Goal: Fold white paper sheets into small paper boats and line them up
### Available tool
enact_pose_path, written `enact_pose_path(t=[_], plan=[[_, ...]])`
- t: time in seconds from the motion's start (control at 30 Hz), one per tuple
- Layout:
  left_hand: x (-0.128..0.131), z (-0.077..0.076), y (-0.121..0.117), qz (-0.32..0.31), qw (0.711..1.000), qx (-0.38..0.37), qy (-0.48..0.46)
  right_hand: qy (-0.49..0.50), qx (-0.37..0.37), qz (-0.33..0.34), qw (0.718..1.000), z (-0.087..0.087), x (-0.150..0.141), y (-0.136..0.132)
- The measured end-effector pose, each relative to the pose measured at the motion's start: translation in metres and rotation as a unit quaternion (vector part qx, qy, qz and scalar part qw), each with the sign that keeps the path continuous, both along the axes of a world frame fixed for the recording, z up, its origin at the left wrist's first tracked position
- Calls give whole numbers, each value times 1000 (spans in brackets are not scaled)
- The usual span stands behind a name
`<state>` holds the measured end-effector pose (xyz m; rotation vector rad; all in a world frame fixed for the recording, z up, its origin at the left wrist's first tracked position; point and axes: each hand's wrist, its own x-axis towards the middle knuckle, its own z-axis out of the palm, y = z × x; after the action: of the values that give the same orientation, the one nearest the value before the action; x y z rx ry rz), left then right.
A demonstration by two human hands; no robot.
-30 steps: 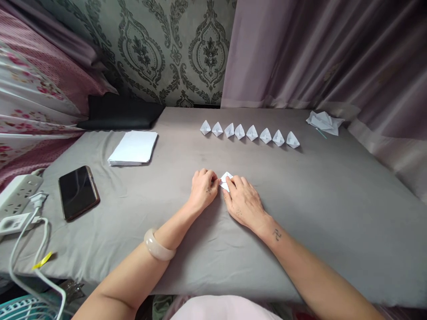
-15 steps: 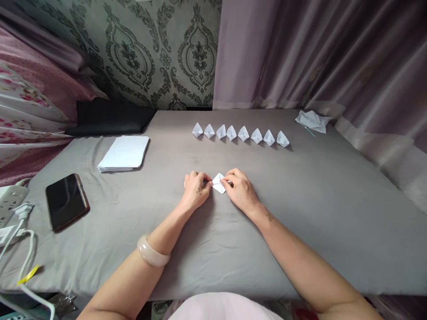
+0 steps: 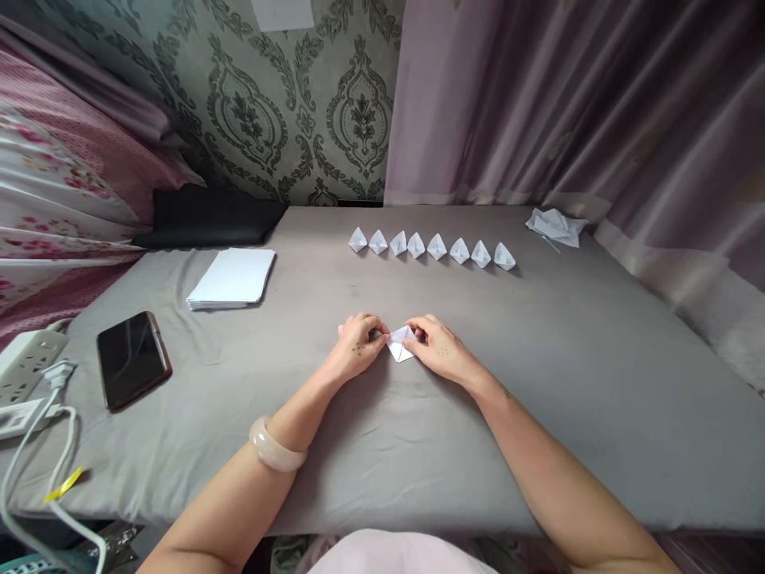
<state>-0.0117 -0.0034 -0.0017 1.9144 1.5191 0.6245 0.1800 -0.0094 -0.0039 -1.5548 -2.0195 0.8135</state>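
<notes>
At folded paper (image 3: 399, 351), both hands (image 3: 357, 348) (image 3: 443, 348) (backs upward)

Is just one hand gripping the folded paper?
No, the left hand pinches the folded paper at one side while the right hand grips the opposite side.

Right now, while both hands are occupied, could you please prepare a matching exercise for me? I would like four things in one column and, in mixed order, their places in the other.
Things:
1. Smartphone
2. Pale bangle
3. Folded white paper
4. Eight boat-shaped folded papers

Places:
A. In a row, farther off than the hands
B. Around the left forearm
C. Between the fingers of the left hand and right hand
D. Beside the white power strip

Right pairs: 1-D, 2-B, 3-C, 4-A.
</notes>
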Motion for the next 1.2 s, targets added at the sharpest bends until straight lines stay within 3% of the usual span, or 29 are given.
enact_pose_path(t=[0.17, 0.33, 0.5, 0.6, 0.73, 0.83, 1.07, 1.2], plan=[[-4, 0, -1, -38, 988, -59, -135, 92, -22, -19, 995, -1, 0, -1], [-2, 5, -6, -63, 971, -56, -224, 259, -76, -65, 961, 1, -2, 2], [3, 12, -7, 7, 924, -70, -377, 322, -164, 15, 932, 17, -4, -4], [5, 13, -7, 35, 902, -108, -417, 358, -183, -7, 916, 21, -6, -6], [6, 9, -7, 9, 899, -134, -417, 401, -164, -83, 897, 15, -8, -2], [6, 6, -7, 10, 908, -130, -399, 405, -169, -78, 895, 12, -8, -1], [0, 5, -6, 10, 977, 5, -212, 255, 28, -66, 964, 12, -4, -1], [-5, 4, -3, -13, 986, 40, -159, 271, 23, -49, 961, 8, 3, 4]])
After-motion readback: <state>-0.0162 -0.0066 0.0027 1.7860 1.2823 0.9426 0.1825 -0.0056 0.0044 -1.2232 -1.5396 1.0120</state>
